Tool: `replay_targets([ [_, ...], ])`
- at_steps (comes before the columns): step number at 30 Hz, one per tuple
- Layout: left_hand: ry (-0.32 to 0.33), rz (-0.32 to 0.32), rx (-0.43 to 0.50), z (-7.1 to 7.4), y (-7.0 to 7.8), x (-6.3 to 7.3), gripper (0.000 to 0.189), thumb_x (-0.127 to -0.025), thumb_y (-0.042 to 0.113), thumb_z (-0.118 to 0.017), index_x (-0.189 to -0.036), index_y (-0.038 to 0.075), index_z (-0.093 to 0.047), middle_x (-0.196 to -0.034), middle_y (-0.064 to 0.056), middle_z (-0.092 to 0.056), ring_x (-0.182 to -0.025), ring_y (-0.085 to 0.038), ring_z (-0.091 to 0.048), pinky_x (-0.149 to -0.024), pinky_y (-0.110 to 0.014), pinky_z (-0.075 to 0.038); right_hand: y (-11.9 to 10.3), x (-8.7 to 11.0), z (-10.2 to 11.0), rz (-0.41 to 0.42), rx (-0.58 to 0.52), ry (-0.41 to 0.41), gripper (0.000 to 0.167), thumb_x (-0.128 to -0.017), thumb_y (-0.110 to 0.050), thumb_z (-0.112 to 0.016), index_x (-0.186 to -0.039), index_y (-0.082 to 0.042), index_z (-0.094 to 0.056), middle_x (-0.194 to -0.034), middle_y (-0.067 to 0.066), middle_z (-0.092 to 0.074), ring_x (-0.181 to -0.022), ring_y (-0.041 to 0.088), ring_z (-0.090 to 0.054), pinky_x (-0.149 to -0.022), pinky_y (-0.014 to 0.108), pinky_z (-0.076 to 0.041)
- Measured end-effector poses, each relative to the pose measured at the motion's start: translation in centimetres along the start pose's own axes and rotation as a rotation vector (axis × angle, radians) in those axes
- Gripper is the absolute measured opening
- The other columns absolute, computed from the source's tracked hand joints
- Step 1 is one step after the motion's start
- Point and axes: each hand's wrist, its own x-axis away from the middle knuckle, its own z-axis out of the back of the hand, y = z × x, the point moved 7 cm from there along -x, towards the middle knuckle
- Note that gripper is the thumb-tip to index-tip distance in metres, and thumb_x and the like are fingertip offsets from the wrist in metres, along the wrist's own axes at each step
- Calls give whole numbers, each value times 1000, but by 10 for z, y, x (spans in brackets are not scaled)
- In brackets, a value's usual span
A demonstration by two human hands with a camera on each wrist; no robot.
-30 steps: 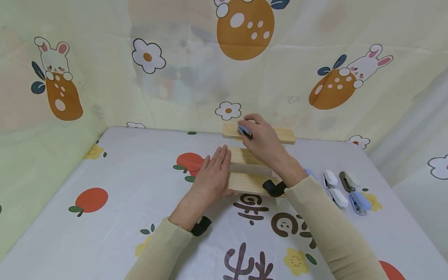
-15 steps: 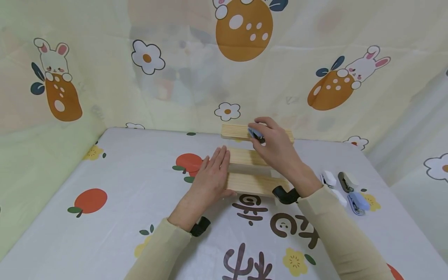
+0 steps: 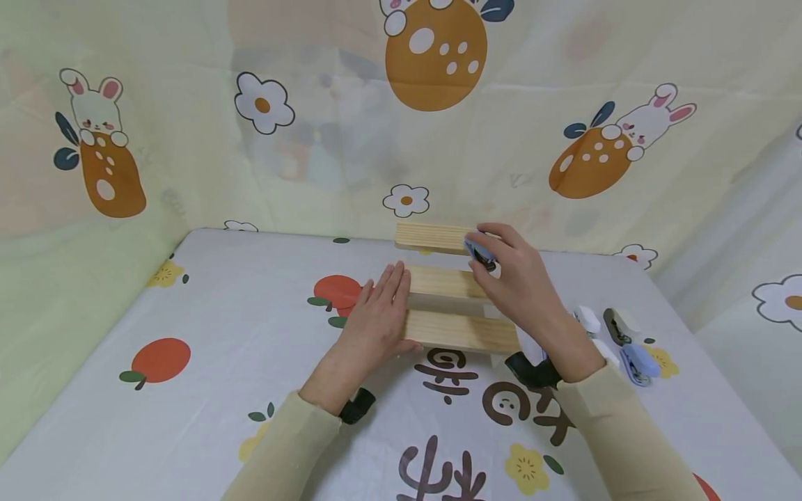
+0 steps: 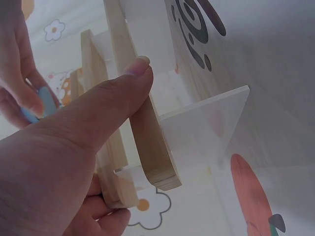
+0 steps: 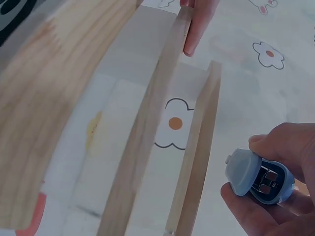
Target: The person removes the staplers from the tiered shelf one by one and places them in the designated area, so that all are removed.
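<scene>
My right hand [image 3: 520, 285] pinches a small light-blue stapler [image 3: 479, 252] between thumb and fingers. It holds the stapler near the right part of the rear plank [image 3: 432, 237] of a three-step wooden rack. In the right wrist view the stapler [image 5: 243, 172] shows its dark inside, apart from the planks. My left hand [image 3: 378, 313] holds the rack's left end. Its thumb [image 4: 125, 83] presses the front plank [image 4: 147, 142], and its fingers reach over the middle plank [image 3: 445, 282]. Clear side panels [image 4: 206, 118] carry the planks. The right hand hides the rear plank's right end.
To the right of the rack stand several more mini staplers: a white one [image 3: 587, 318], a grey-and-white one [image 3: 619, 325] and a blue one [image 3: 639, 363], partly behind the right forearm. A printed cloth covers the table, and a patterned curtain [image 3: 338, 153] rises behind it.
My right hand has moved to the right and slightly nearer along the rear plank, carrying the blue stapler. The left hand has stayed at the rack's left end.
</scene>
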Motion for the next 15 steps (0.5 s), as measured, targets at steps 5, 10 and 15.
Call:
replay_targets([
  [5,0,-1,8,-1,0,0,124,-67,49,-89,-157,0,-18,-166,-15,-18,-154,-29,-17,-123,-50,-24,4,12,5,-4,11,10,37,-84,3,-73,-120,3,-67,-126,21,-60,-100,34,-66,-75,47,-60],
  [10,-6,6,1,-1,0,-1,125,-67,50,-89,-157,1,-17,-166,-14,-17,-154,-29,-17,-123,-49,-23,10,24,10,-19,28,22,37,-82,5,-73,-119,3,-67,-125,19,-61,-101,34,-66,-74,46,-59],
  [15,-9,13,-3,-2,-1,-1,125,-67,50,-88,-157,1,-17,-166,-14,-17,-154,-28,-17,-124,-49,-23,14,35,16,-26,65,41,38,-81,3,-76,-118,2,-68,-124,18,-62,-105,32,-65,-76,43,-58],
])
